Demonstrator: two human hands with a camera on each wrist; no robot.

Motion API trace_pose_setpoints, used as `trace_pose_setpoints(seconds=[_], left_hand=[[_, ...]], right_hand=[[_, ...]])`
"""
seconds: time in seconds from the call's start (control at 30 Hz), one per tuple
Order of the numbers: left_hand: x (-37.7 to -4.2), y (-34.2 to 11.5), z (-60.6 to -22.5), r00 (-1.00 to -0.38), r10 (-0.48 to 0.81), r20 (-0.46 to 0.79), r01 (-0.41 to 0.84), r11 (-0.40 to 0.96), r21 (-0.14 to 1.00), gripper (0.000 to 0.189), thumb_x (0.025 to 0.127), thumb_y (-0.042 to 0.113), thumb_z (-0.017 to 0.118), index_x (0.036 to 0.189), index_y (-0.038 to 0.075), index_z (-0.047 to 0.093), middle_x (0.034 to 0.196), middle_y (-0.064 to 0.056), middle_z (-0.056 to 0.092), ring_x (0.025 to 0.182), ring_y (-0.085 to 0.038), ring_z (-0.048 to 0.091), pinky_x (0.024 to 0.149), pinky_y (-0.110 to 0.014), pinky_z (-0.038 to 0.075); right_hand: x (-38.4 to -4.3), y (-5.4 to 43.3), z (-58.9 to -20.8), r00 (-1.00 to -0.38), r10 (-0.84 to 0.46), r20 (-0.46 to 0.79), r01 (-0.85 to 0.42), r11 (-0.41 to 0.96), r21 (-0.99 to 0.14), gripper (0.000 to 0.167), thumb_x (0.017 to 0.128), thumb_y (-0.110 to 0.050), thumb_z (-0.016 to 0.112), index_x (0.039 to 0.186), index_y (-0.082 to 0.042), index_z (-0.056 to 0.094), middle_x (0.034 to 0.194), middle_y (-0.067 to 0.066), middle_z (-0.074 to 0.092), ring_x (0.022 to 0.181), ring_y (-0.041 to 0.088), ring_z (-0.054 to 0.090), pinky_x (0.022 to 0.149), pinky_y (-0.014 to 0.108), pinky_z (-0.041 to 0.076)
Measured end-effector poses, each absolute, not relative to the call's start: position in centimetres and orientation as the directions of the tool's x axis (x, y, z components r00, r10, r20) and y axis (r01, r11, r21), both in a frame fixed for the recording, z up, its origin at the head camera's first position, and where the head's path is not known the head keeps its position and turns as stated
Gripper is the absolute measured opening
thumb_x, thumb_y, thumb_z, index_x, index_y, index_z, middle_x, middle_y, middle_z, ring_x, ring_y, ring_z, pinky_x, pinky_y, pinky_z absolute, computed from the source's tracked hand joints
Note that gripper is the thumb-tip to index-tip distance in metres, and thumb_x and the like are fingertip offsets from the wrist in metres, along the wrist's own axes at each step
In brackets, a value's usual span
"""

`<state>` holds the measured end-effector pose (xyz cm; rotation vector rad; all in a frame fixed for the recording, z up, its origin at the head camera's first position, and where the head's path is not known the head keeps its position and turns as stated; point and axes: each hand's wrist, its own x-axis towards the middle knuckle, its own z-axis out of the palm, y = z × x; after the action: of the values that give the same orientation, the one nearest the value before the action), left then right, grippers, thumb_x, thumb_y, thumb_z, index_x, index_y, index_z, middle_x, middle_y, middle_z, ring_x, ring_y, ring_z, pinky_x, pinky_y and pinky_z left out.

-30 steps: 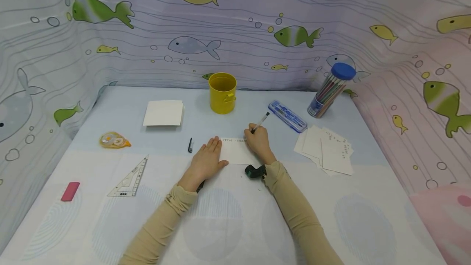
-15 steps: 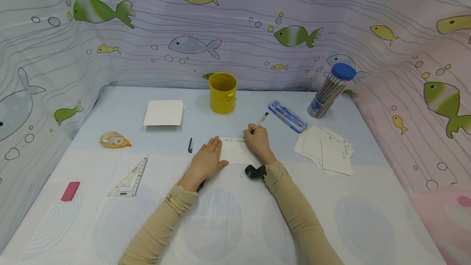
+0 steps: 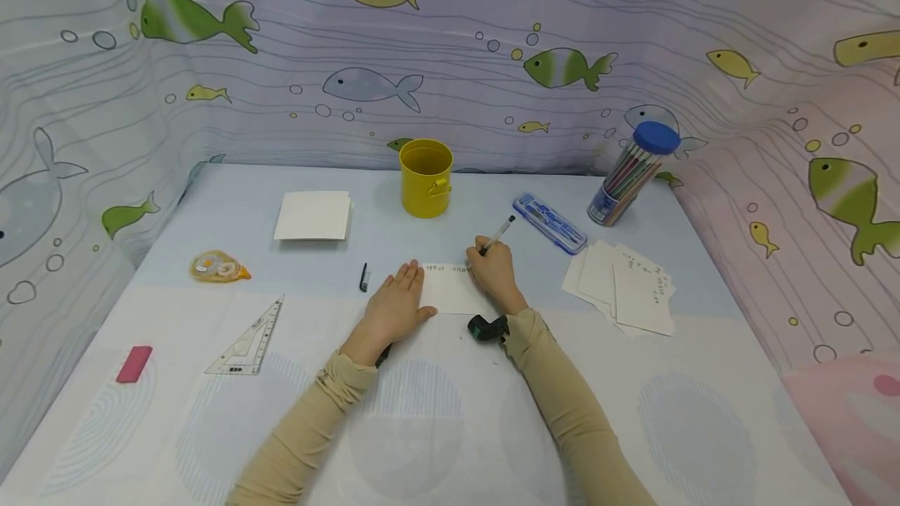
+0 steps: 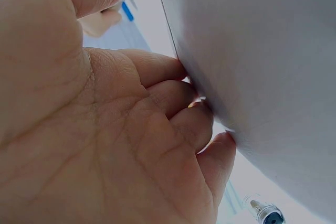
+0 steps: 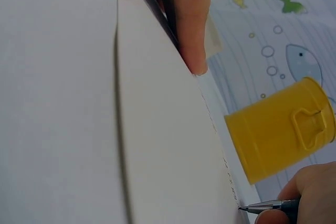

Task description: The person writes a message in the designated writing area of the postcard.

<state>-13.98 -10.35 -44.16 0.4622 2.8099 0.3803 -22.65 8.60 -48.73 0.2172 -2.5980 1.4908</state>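
Note:
A white card (image 3: 455, 293) with a line of small handwriting along its top lies in front of me. My left hand (image 3: 396, 307) rests on its left edge, fingers fairly straight and thumb spread; in the left wrist view the fingertips (image 4: 223, 148) touch the surface. My right hand (image 3: 495, 273) pinches a pen (image 3: 498, 233) with a clear barrel and black end. In the right wrist view the pen tip (image 5: 242, 208) meets the card by the writing. Beside my left hand lies the pen cap (image 3: 363, 278). The right hand covers the card's right part.
Behind stand a stack of blank cards (image 3: 312, 216), a yellow bucket (image 3: 426, 179), a blue case (image 3: 550, 222) and a blue-lidded jar of pencils (image 3: 626, 178). Written cards (image 3: 641, 295) overlap at right. At left lie correction tape (image 3: 218, 267), a set square (image 3: 248, 343) and a pink eraser (image 3: 134, 365).
The pen's upper end wavers slightly while my right hand stays over the same part of the card. My left hand has not moved.

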Motion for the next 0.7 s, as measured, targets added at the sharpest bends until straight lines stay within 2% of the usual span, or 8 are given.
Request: trace_pose_setpoints(seconds=[0.17, 0.4, 0.7], left_hand=[[-13.99, -10.3, -44.19, -0.913, 0.342, -0.22, 0.272, 0.916, 0.295, 0.077, 0.098, 0.041, 0.054, 0.149, -0.008, 0.024, 0.159, -0.024, 0.017, 0.149, -0.036, 0.017, 0.121, -0.051, 0.021], [-13.74, -10.32, -44.17, -0.917, 0.337, -0.212, 0.266, 0.915, 0.305, 0.078, 0.097, 0.041, 0.055, 0.149, -0.009, 0.025, 0.159, -0.025, 0.018, 0.149, -0.037, 0.018, 0.12, -0.051, 0.021], [-13.81, -10.17, -44.09, -0.919, 0.343, -0.195, 0.275, 0.912, 0.306, 0.078, 0.097, 0.04, 0.056, 0.149, -0.009, 0.026, 0.158, -0.025, 0.019, 0.149, -0.037, 0.019, 0.12, -0.052, 0.022]], right_hand=[[-22.5, 8.64, -48.66, -0.983, -0.063, 0.173, -0.182, 0.48, -0.858, 0.039, 0.087, -0.005, 0.05, 0.055, -0.015, 0.031, 0.045, -0.007, 0.026, 0.04, 0.006, 0.02, 0.039, 0.019, 0.016], [-22.1, 8.71, -48.68, -0.978, -0.007, 0.207, -0.19, 0.427, -0.884, 0.037, 0.085, -0.003, 0.049, 0.055, -0.013, 0.031, 0.045, -0.009, 0.021, 0.042, 0.008, 0.019, 0.042, 0.02, 0.016], [-22.03, 9.05, -48.59, -0.981, -0.019, 0.192, -0.179, 0.459, -0.87, 0.038, 0.087, -0.004, 0.048, 0.055, -0.013, 0.03, 0.045, -0.007, 0.021, 0.042, 0.007, 0.015, 0.042, 0.02, 0.014]])
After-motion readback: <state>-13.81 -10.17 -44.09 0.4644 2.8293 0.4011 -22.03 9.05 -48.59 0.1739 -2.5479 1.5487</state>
